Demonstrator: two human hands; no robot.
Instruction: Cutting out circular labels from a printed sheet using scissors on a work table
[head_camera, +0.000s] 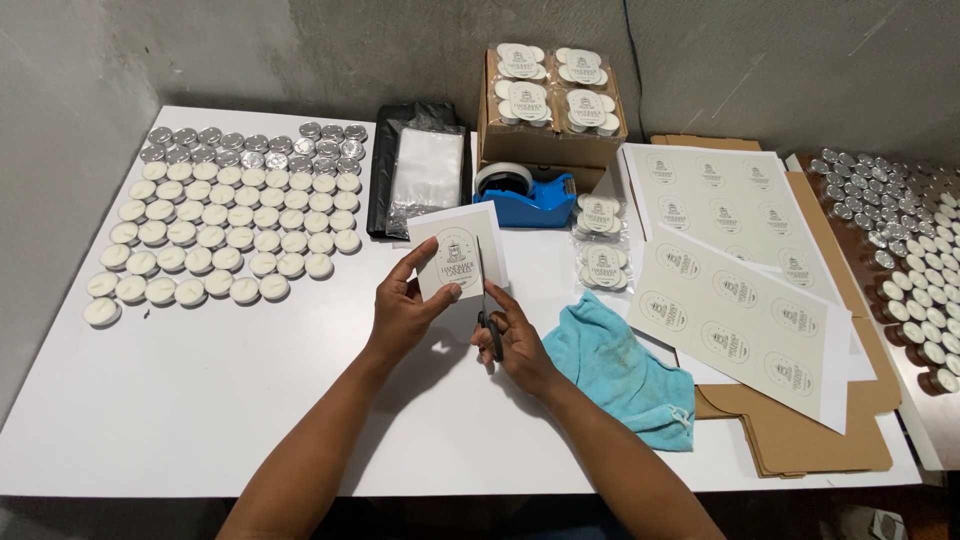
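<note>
The left hand (402, 305) pinches a small printed label sheet (458, 253) at its lower left edge, fingers clamped on it above the white bench (180, 400). The right hand (515, 340) grips scissors (487, 315), blades cutting up along the sheet's right side. Bare bench lies toward the near edge; a blue cloth (615, 365) sits just right, tealight candles (225, 235) well left.

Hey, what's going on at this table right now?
A person is cutting a printed paper label with scissors. The left hand holds the label up off the white table while the right hand works the scissors, blades partway into the paper. Rows of white tealight candles sit to the left, uncut label sheets to the right, with a blue cloth beside the right hand.
</note>
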